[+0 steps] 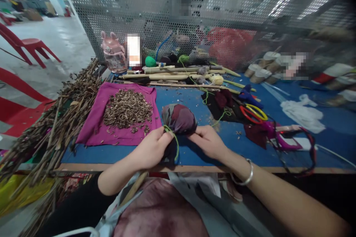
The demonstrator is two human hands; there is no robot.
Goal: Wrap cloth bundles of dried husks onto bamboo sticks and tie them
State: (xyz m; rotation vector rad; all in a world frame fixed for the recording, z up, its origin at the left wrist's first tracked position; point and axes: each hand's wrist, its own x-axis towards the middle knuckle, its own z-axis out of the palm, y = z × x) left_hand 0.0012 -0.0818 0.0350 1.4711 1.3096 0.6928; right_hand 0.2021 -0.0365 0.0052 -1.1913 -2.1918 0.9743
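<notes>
A round bundle of dark grey and maroon cloth (180,117) is held between both hands above the table's front part. My left hand (152,145) pinches the bundle's lower left side, where a green string (177,147) loops and hangs down. Dark cloth hangs below these fingers. My right hand (209,141) has its thumb and fingers closed on the bundle's lower right edge. To the left, a magenta cloth (91,118) lies flat with a heap of dry brown plant pieces (128,108) on it.
Dry stalks (69,118) pile along the blue table's (178,98) left edge. Wooden sticks (167,77) and yarn balls line the back, before a perforated metal screen (155,14). Scissors with red and yellow handles (253,113), cloth scraps and a white plastic bag (303,113) lie right.
</notes>
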